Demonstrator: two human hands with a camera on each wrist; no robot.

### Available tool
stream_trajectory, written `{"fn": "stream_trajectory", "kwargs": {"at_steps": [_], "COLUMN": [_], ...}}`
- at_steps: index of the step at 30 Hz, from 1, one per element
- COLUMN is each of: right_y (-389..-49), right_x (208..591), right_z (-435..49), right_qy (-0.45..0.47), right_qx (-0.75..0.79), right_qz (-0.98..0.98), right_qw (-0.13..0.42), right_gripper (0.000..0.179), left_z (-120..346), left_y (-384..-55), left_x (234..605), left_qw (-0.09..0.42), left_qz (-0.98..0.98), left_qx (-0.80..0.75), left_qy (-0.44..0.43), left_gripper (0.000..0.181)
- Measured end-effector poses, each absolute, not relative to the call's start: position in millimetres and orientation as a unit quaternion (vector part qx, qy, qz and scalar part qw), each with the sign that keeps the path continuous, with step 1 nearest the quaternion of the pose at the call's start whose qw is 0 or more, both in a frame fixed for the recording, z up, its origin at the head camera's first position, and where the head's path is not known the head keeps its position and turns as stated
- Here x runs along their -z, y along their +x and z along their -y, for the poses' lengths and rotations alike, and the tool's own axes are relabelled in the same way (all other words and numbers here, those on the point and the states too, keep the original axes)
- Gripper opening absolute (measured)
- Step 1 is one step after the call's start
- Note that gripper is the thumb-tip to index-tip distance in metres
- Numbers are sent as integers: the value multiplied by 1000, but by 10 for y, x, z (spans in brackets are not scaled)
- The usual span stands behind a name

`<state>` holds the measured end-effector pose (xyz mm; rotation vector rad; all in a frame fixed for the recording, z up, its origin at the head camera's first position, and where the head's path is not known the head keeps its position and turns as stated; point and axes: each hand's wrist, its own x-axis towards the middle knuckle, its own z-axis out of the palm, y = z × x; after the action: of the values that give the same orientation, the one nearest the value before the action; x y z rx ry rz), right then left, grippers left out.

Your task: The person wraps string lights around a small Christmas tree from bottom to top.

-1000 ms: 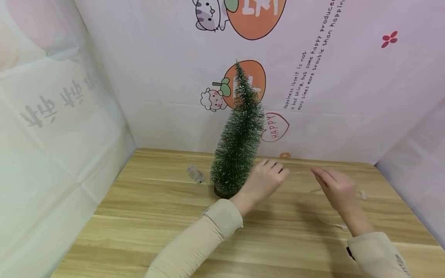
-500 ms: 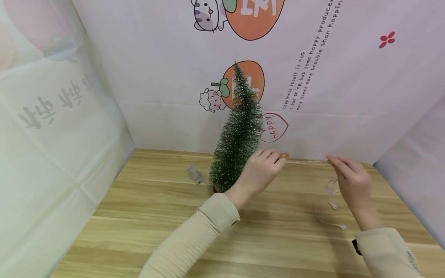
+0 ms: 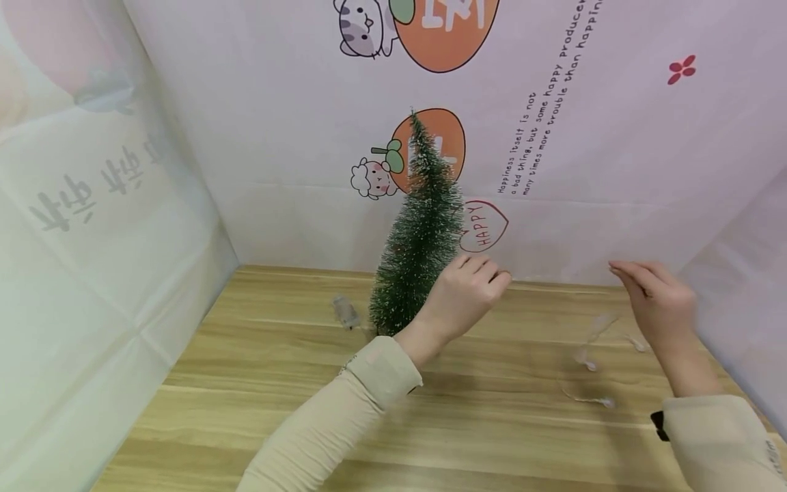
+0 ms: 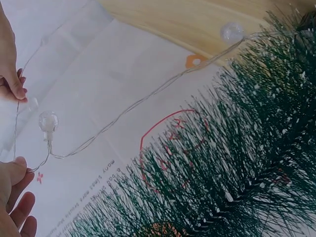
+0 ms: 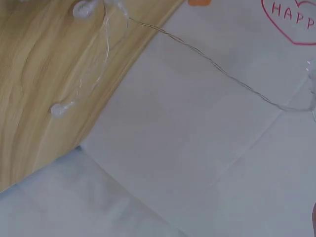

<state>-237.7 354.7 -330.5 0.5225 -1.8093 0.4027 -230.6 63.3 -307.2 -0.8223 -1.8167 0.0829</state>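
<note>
A string of clear bulb lights on twisted thin wire runs between both hands. My left hand, beside the tree's right side, pinches the wire between thumb and index finger. One round clear bulb sits just by those fingertips. Farther right, my right hand pinches the same string, as the left wrist view shows; the wire between the hands is nearly straight. A small frosted green Christmas tree stands upright on the table, its base hidden behind my left wrist. Another bulb hangs near its branches.
The wooden table meets printed cloth walls at the back and sides. A clear battery box lies left of the tree. Under my right hand, loose wire with bulbs trails on the tabletop.
My right hand has moved right and slightly up, away from the left hand, drawing the wire out between them. My left hand has risen a little beside the tree.
</note>
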Motion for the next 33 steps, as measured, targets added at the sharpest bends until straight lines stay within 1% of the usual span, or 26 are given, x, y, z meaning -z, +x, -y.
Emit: {"fn": "stream_trajectory", "kwargs": {"at_steps": [3, 7, 10, 16, 18, 22, 25, 28, 31, 33], "right_y": [-2383, -2389, -2392, -2380, -2372, -2349, -2311, -2271, -2293, -2328], "right_x": [3253, 3205, 3188, 3148, 3125, 3077, 3015, 2922, 2794, 2689], "right_z": [-3605, -3657, -3696, -3819, -3859, -3937, -4006, -4060, -4107, -4135], "right_qy": [202, 182, 173, 152, 146, 143, 133, 118, 136, 161], "right_qx": [-181, -180, -171, -148, -139, -109, -85, -71, -149, -232], "right_qz": [777, 786, 789, 802, 807, 817, 827, 835, 821, 799], "right_qw": [568, 563, 564, 559, 556, 548, 540, 533, 535, 531], "right_gripper": [39, 24, 18, 16, 15, 15, 18, 21, 24, 20], "left_z": [-627, -611, -594, -563, -550, -519, -491, -465, -454, -453], "left_y": [-2303, -2300, -2308, -2325, -2341, -2365, -2364, -2361, -2365, -2373], "left_x": [3056, 3056, 3069, 3078, 3086, 3104, 3105, 3102, 3096, 3095], "left_qw": [544, 541, 538, 556, 566, 581, 581, 576, 577, 585], "left_qz": [763, 766, 770, 755, 746, 730, 722, 719, 714, 706], "left_qx": [-35, -33, -31, -42, -48, -60, -77, -90, -94, -99], "left_qy": [-347, -346, -341, -344, -348, -356, -368, -379, -384, -388], "left_gripper": [22, 18, 17, 25, 25, 19, 14, 17, 22, 24]}}
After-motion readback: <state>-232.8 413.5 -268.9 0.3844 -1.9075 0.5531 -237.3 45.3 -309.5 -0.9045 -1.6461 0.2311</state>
